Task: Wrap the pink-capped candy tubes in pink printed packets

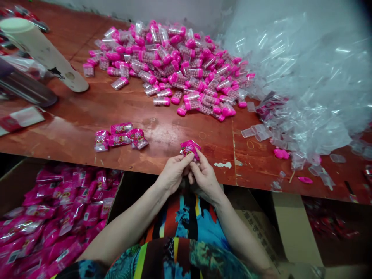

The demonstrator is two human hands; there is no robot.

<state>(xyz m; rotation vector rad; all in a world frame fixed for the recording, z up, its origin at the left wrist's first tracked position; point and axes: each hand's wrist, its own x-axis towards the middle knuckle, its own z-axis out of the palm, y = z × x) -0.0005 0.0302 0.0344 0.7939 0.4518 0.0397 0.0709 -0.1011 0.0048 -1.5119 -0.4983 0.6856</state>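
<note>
My left hand and my right hand meet at the near edge of the brown table. Together they pinch a small pink printed packet between the fingertips, just above the table edge. A short way to the left lie several filled pink packets in a loose cluster. A big heap of clear capsules with pink caps and pink beads covers the far middle of the table.
A cardboard box of pink packets stands below the table at the left. A mound of clear plastic wrappers fills the right side. A white cylinder lies at the far left. Loose caps lie at right.
</note>
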